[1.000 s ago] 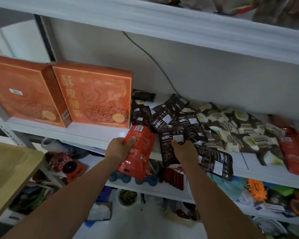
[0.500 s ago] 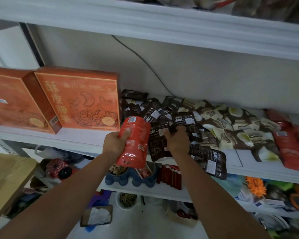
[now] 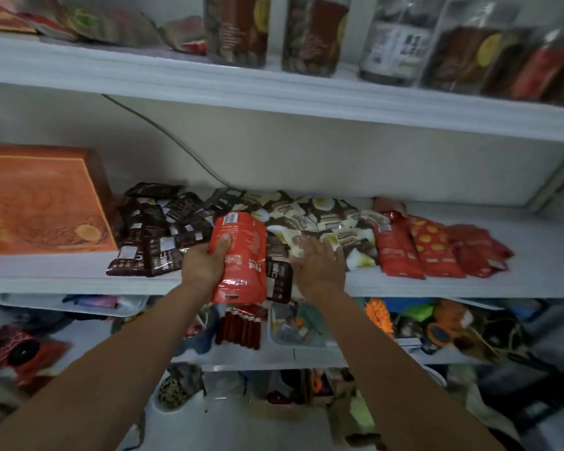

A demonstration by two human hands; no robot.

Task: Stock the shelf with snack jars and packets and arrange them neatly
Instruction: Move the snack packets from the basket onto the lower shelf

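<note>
The left hand point(image 3: 205, 265) is closed around a shiny red plastic snack pouch point(image 3: 240, 255). The thumb presses on the front of the pouch and the other fingers are hidden behind it. The pouch stands almost straight up, with its long side going up and down. It is out in front of the white middle shelf point(image 3: 62, 276), and its bottom hangs below the shelf edge, so it is not on the shelf yet.

The right hand point(image 3: 319, 268) is open and flat. Its fingers are spread and it holds nothing. It lies on the pile of brown and white snack packets point(image 3: 326, 219) in the middle of the shelf.

The other red packets point(image 3: 401, 252) lie in a row to the right, past the open hand. So the red pouch probably has to go to the right to join them. The right hand is nearer to that row than the left hand.

To the left lie dark brown packets point(image 3: 153, 236) and a big orange cardboard box point(image 3: 43, 203). Clear jars point(image 3: 310, 34) stand on the top shelf point(image 3: 111, 76).
</note>
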